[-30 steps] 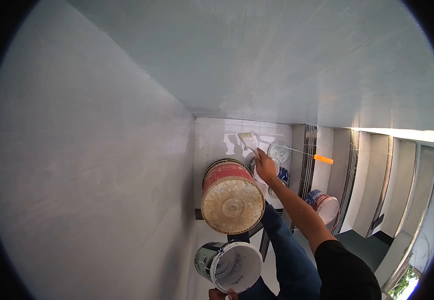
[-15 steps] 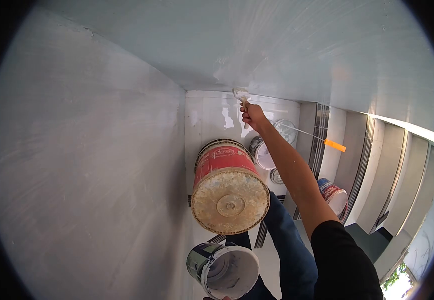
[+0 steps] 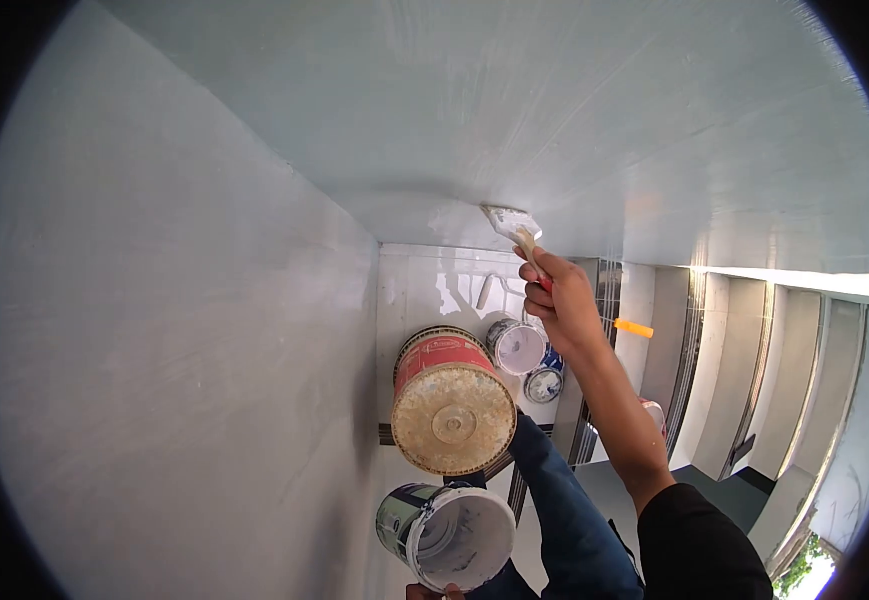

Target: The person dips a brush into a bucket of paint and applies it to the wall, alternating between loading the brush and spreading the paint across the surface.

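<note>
My right hand (image 3: 564, 302) is closed around the handle of a flat paintbrush (image 3: 512, 224) with a white-coated head. The bristles touch or nearly touch the grey-blue wall (image 3: 434, 150) just above its bottom edge. At the bottom of the view, my left hand (image 3: 436, 592) shows only partly, its fingers gripping the rim of a small paint bucket (image 3: 417, 520). That bucket tips its mouth towards me, and white paint coats its inside. Between bucket and wall stands a large red pail (image 3: 444, 352) with a stained, cream-coloured lid (image 3: 454, 425).
A second wall (image 3: 204, 330) runs along the left. White paint patches (image 3: 446, 298) mark the floor near an open paint pot (image 3: 519, 348) and a smaller blue can (image 3: 544, 382). An orange roller handle (image 3: 633, 327) lies before the steps (image 3: 719, 360) at right.
My right hand and the brush have shifted down and right in the view, the brush now higher off the wall's bottom edge. The view has shifted too. The small bucket stays in my left hand.
</note>
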A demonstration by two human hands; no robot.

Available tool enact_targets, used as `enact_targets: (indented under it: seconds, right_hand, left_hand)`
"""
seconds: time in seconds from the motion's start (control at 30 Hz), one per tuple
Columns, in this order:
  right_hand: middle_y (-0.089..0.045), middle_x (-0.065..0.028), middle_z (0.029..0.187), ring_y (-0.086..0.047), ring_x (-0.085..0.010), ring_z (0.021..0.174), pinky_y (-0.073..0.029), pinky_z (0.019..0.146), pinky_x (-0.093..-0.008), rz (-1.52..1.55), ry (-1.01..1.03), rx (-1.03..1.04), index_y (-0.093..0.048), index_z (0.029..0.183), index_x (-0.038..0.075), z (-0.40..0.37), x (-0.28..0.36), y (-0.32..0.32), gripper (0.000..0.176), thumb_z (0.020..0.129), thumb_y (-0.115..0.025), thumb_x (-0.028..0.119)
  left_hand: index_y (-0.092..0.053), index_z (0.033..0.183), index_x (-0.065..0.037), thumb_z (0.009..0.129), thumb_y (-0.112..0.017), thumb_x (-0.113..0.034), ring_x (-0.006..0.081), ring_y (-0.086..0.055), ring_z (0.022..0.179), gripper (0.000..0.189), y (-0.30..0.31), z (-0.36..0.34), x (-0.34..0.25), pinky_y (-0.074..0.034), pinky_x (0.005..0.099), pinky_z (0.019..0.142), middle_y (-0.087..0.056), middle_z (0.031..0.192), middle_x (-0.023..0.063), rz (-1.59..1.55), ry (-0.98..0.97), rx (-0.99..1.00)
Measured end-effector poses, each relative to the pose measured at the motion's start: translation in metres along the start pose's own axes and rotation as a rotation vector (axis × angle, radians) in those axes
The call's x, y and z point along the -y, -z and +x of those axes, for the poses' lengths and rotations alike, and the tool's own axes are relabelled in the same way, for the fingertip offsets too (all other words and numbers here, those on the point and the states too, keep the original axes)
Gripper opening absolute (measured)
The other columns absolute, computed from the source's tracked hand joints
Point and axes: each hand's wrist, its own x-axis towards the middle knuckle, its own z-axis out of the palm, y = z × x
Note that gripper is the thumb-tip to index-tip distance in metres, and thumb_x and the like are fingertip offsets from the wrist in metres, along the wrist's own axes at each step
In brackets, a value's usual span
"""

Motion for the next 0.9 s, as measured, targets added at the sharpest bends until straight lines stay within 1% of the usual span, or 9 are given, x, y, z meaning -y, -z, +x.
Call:
enact_targets:
  seconds: [0.17,0.33,0.4,0.5,0.63,0.73,0.77,0.83,0.9]
  right_hand:
    - [-0.049,0.003,0.071,-0.028,-0.0015,0.047,-0.024,0.046,-0.0195,-0.044,0.182,0.06,-0.053,0.13,-0.005,-0.107,0.061,-0.03,0.043,0.101,-0.047,0.026]
    - [-0.044,0.002,0.059,-0.027,-0.0034,0.044,-0.024,0.045,-0.0199,-0.096,0.23,0.075,-0.054,0.129,-0.005,-0.129,0.06,-0.023,0.047,0.099,-0.043,0.03]
    - [-0.044,0.0018,0.06,-0.028,-0.0039,0.044,-0.024,0.044,-0.0204,-0.133,0.161,0.064,-0.055,0.126,-0.005,-0.099,0.034,-0.007,0.046,0.098,-0.044,0.029]
    - [-0.042,0.0015,0.061,-0.026,-0.0055,0.047,-0.022,0.045,-0.0224,-0.181,-0.052,0.03,-0.061,0.116,-0.002,-0.025,-0.027,0.032,0.037,0.096,-0.044,0.024]
    - [-0.043,0.0019,0.063,-0.03,-0.0079,0.049,-0.024,0.045,-0.0254,-0.343,-0.406,-0.069,-0.064,0.11,0.001,0.128,-0.154,0.109,0.033,0.093,-0.043,0.021]
    - [-0.045,0.0019,0.067,-0.032,-0.0083,0.05,-0.025,0.044,-0.0262,-0.442,-0.43,-0.108,-0.061,0.102,0.004,0.218,-0.227,0.142,0.027,0.09,-0.043,0.021]
    - [-0.044,0.0016,0.066,-0.033,-0.0086,0.05,-0.025,0.043,-0.0269,-0.264,-0.515,-0.065,-0.057,0.1,0.006,0.249,-0.247,0.154,0.022,0.089,-0.043,0.018]
    - [-0.043,0.0033,0.065,-0.03,-0.0072,0.049,-0.025,0.043,-0.0245,-0.148,-0.578,-0.09,-0.056,0.1,0.009,0.294,-0.275,0.15,0.023,0.095,-0.036,0.02]
    - [-0.043,0.0032,0.065,-0.031,-0.0074,0.049,-0.025,0.043,-0.0243,-0.17,-0.505,-0.131,-0.054,0.098,0.009,0.32,-0.292,0.138,0.02,0.095,-0.037,0.018]
  left_hand:
    - [-0.041,0.073,-0.006,0.08,-0.07,-0.021,0.0099,-0.036,0.06,0.033,0.004,0.001,0.001,-0.036,0.028,0.054,-0.038,0.063,-0.0031,-0.013,-0.026,0.031]
    - [-0.043,0.074,-0.007,0.077,-0.071,-0.014,0.0121,-0.037,0.06,0.029,-0.015,0.015,-0.003,-0.038,0.0279,0.057,-0.041,0.064,-0.0007,0.061,-0.016,0.044]
    - [-0.043,0.074,-0.007,0.077,-0.07,-0.012,0.013,-0.037,0.06,0.028,-0.029,0.023,-0.002,-0.039,0.0283,0.058,-0.042,0.063,0.0005,0.053,-0.014,0.045]
    - [-0.041,0.074,-0.008,0.078,-0.069,-0.013,0.012,-0.036,0.061,0.029,-0.051,0.038,-0.008,-0.038,0.0281,0.058,-0.04,0.065,0.0002,-0.063,0.127,0.083]
    - [-0.038,0.073,-0.009,0.079,-0.067,-0.01,0.0114,-0.035,0.061,0.029,-0.087,0.058,0.003,-0.037,0.0275,0.058,-0.038,0.066,-0.0001,0.0,0.112,0.091]
    - [-0.037,0.073,-0.008,0.076,-0.066,-0.011,0.013,-0.034,0.06,0.029,-0.113,0.068,0.007,-0.036,0.0285,0.057,-0.037,0.066,-0.0003,-0.028,0.156,0.083]
    - [-0.036,0.071,-0.008,0.075,-0.066,-0.012,0.0131,-0.033,0.059,0.03,-0.117,0.07,0.007,-0.035,0.0286,0.056,-0.038,0.066,-0.0003,0.038,0.137,0.072]
    - [-0.034,0.068,-0.008,0.074,-0.066,-0.014,0.0133,-0.03,0.059,0.033,-0.126,0.07,0.01,-0.033,0.0289,0.054,-0.039,0.067,-0.0002,0.161,0.095,0.051]
    - [-0.033,0.064,-0.009,0.072,-0.066,-0.015,0.014,-0.029,0.054,0.035,-0.124,0.064,0.029,-0.031,0.0296,0.051,-0.038,0.062,0.0004,0.27,-0.018,0.054]
